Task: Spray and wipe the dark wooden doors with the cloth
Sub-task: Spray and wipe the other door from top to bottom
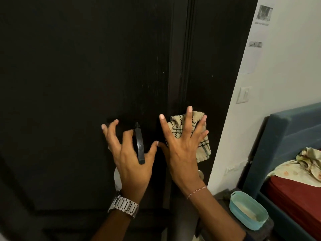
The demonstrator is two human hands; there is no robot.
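Observation:
The dark wooden door (78,70) fills the left and middle of the head view, with its frame (184,54) running down beside it. My right hand (184,150) presses a beige cloth with black checks (201,146) flat against the frame, fingers straight and spread. My left hand (128,153) is right beside it on the door panel. It holds a spray bottle: the black trigger (139,145) sticks out over the hand with the index finger curled round it, and a bit of the white bottle (117,178) shows below the palm. The rest of the bottle is hidden.
A silvery door knob (201,174) peeks out behind my right wrist. To the right are a white wall with a light switch (243,94) and taped papers (260,21). A teal tub (248,209) sits on a dark side table beside a bed with a blue headboard (281,136).

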